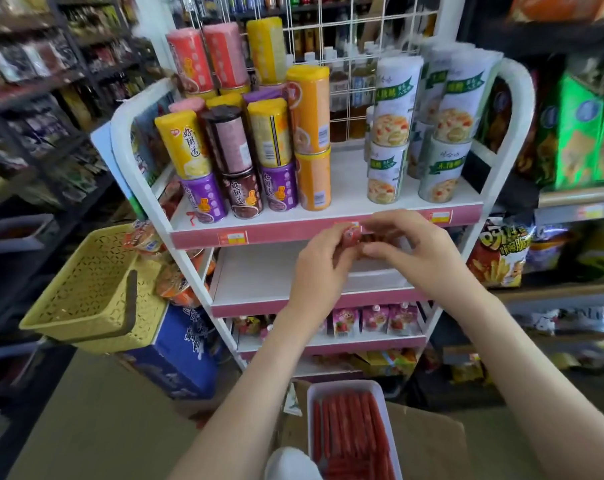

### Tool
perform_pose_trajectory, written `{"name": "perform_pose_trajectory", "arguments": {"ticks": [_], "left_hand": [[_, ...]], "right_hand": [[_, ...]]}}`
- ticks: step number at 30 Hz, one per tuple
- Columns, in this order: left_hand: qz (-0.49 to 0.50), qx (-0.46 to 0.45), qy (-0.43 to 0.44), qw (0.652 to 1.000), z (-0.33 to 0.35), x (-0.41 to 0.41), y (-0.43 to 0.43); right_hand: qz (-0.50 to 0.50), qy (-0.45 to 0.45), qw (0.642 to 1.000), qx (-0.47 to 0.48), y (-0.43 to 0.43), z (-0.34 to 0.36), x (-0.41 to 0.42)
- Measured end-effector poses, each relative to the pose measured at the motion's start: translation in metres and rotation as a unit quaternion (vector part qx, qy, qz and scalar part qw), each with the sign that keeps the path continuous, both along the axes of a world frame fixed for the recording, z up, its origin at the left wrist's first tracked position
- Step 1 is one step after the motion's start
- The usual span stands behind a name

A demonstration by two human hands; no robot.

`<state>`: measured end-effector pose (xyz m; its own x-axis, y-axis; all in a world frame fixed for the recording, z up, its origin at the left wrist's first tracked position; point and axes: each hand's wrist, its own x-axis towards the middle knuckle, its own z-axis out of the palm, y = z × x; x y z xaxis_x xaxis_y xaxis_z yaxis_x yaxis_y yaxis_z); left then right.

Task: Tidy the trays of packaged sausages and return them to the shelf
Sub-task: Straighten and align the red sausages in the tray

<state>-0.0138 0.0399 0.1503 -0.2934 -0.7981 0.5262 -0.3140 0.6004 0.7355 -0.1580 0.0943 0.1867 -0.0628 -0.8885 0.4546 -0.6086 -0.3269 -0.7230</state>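
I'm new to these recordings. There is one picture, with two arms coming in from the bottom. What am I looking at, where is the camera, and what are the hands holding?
No machine is involved. The single picture comes from a wide-angle camera worn on a person's head, looking forward and down, so the arms are that person's own. The left hand and right hand together pinch what looks like a small packet of red sausages in front of a white shelf rack. Its top shelf carries stacked cans. Near the bottom, a white tray of red sausage sticks sits on a cardboard box. A yellow basket is at the left.
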Motion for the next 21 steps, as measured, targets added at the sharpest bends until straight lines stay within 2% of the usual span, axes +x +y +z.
{"name": "perform_pose_trajectory", "arguments": {"ticks": [2,4,8,11,15,16,17,18,20,21], "left_hand": [[0.017,-0.088,-0.037,0.995,0.006,-0.002,-0.005],[0.026,-0.125,-0.065,0.990,0.010,-0.002,-0.007],[0.026,-0.175,-0.115,0.977,0.009,0.000,-0.010],[-0.011,-0.127,-0.125,0.984,0.013,0.002,-0.006],[-0.039,0.034,-0.168,0.984,0.013,0.017,-0.010],[-0.046,0.087,-0.141,0.985,0.011,0.025,-0.011],[-0.061,0.153,-0.070,0.984,0.010,0.034,-0.011],[-0.082,0.224,0.041,0.970,0.010,0.040,-0.009],[-0.123,0.309,0.247,0.910,0.009,0.046,-0.003],[-0.136,0.308,0.295,0.894,0.009,0.045,0.001]], "right_hand": [[0.001,-0.047,0.998,-0.040,0.003,0.004,0.014],[0.004,-0.122,0.991,-0.047,0.006,0.008,0.018],[0.000,-0.112,0.993,-0.032,0.007,0.005,0.015],[0.006,-0.139,0.990,-0.024,0.007,0.000,0.009],[-0.027,-0.230,0.973,-0.010,0.006,-0.011,-0.007],[-0.033,-0.262,0.964,-0.007,0.006,-0.015,-0.012],[-0.033,-0.291,0.956,-0.002,0.005,-0.020,-0.017],[-0.026,-0.314,0.949,0.008,0.004,-0.025,-0.021],[-0.008,-0.339,0.940,0.033,0.002,-0.036,-0.022],[-0.003,-0.347,0.937,0.042,0.001,-0.041,-0.021]]}}
